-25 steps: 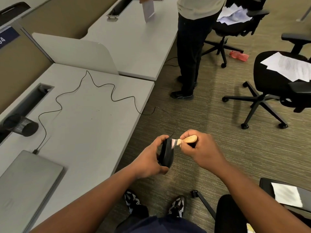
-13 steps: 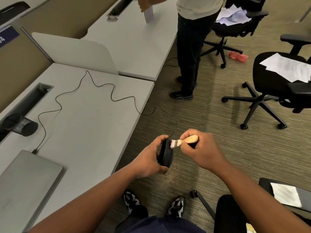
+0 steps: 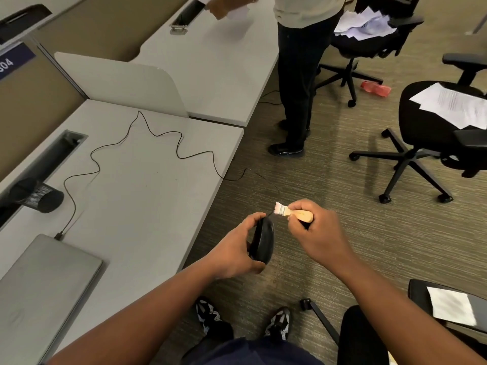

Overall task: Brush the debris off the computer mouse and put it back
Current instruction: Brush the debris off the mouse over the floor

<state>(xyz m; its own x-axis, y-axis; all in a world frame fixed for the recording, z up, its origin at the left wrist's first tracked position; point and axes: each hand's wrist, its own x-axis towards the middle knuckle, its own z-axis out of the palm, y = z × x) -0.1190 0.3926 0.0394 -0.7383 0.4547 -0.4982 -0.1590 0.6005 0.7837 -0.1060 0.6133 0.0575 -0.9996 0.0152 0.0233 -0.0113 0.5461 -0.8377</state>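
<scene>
Left hand (image 3: 232,252) is gripping the mouse (image 3: 262,242) on edge off the table (image 3: 147,206), long axis pointing away; right hand (image 3: 320,233) is pinching the brush (image 3: 290,212), bristles hovering just past its far end.

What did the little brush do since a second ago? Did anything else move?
The brush lifted off the mouse: its bristles were on the mouse's top end, now they are just above it, apart. The right hand still grips the brush; the left hand still holds the mouse over the floor. The desk things stayed put.

even overhead light, wide-angle edge distortion
</scene>
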